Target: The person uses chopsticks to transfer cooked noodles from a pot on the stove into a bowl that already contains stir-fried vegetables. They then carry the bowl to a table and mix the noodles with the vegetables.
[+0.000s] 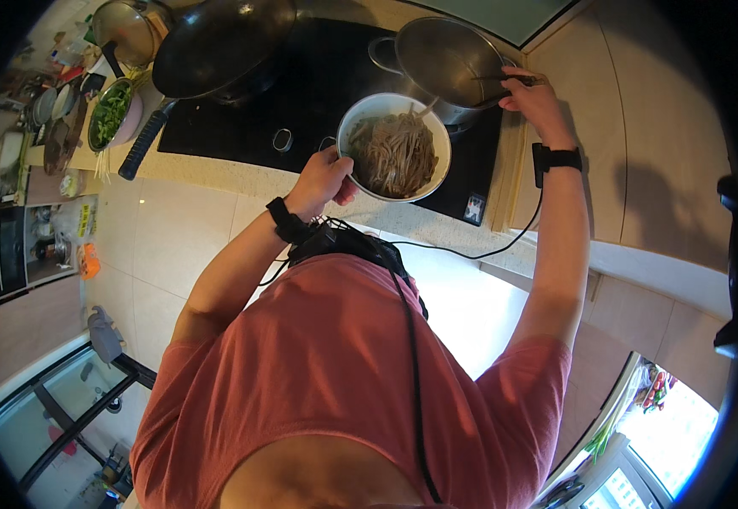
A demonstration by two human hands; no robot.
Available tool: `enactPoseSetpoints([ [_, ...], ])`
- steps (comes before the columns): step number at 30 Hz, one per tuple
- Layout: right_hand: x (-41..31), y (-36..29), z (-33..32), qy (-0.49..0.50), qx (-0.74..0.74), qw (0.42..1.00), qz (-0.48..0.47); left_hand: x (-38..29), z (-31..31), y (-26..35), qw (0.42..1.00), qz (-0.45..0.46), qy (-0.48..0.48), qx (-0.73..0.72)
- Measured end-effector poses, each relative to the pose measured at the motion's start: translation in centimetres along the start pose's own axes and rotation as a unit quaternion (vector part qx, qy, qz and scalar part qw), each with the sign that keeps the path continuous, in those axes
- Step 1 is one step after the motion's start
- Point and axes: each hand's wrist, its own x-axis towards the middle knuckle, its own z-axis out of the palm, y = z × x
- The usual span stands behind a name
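Observation:
My left hand point(327, 178) grips the near-left rim of a white bowl point(441, 130). Brownish noodles point(400, 159) fill much of it, and a pale strip crosses its far rim. The bowl is held over the front of the black cooktop point(318, 83), close to a steel pot point(432, 54). Dark chopsticks point(490, 79) are in my right hand point(528, 98), pointing left over the pot's right side. Cloudy liquid seems to stand in the pot; the chopstick tips are hard to make out.
A dark wok point(216, 54) sits on the cooktop's left, its black handle point(145, 141) jutting past the counter edge. Leafy greens point(111, 114) lie in a bowl beside it. A wooden cabinet panel point(598, 127) rises at right. A black cable point(470, 256) hangs from my right wrist.

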Motion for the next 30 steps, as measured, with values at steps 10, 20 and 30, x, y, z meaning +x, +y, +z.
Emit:
enactPoseSetpoints([
  [10,3.5,4.7,1.6,-0.006,0.166,0.984,-0.064,-0.2,0.6,0.2,1.0,-0.009,0.018,-0.024],
  [20,1.8,5.4,2.9,0.064,0.269,0.959,-0.057,0.6,0.6,-0.1,1.0,-0.007,0.022,-0.008],
  [30,-2.9,6.5,0.8,0.129,0.464,0.876,-0.028,1.2,0.2,-0.3,1.0,-0.009,0.023,0.007],
])
